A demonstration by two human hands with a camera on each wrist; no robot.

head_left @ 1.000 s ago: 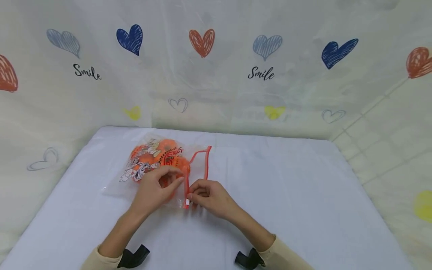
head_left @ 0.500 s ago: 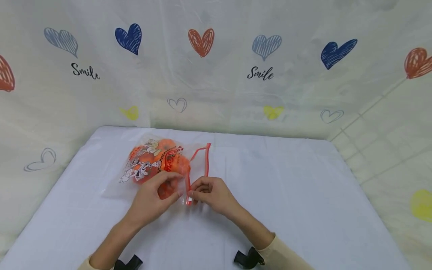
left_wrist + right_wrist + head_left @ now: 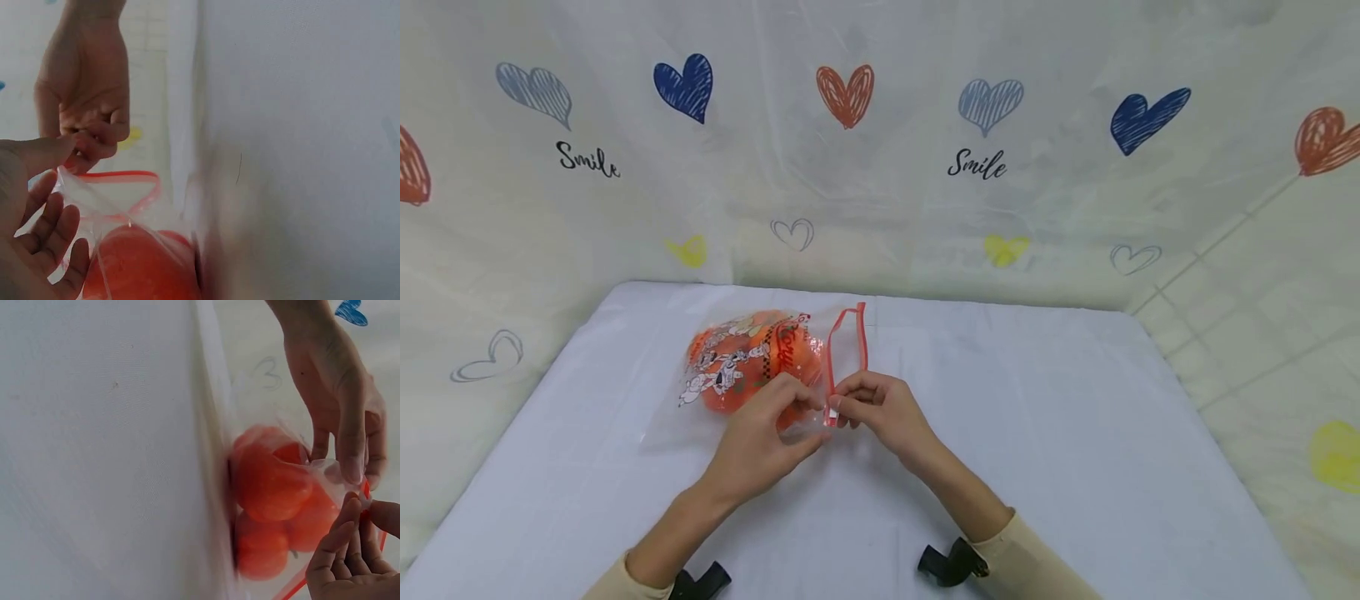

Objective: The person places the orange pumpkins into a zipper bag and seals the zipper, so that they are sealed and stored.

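Observation:
A clear plastic zip bag (image 3: pixel 662 421) with cartoon print lies on the white table, its red-edged mouth (image 3: pixel 862 333) toward the right. Inside are several round orange-red fruits (image 3: pixel 272 487) that look like tomatoes. At the near end of the red zip, thumb and index finger of my right hand (image 3: pixel 880 412) pinch the small white slider (image 3: pixel 833 412). My left hand (image 3: pixel 760 446) curves loosely around the bag's near corner, thumb and index tips apart. In the left wrist view, its fingers are right beside the clear plastic corner (image 3: pixel 69 178).
A white cloth covers the table (image 3: pixel 1037 442). Behind it hangs a pale sheet (image 3: pixel 895 183) printed with hearts and the word Smile. Black wrist mounts (image 3: pixel 955 562) show at both sleeves. A thin dark hair (image 3: pixel 239 169) lies on the cloth.
The bag's zip end has shifted away from me and slightly right, with the right hand still pinching it. The left hand follows rightward, and the bag has turned a little.

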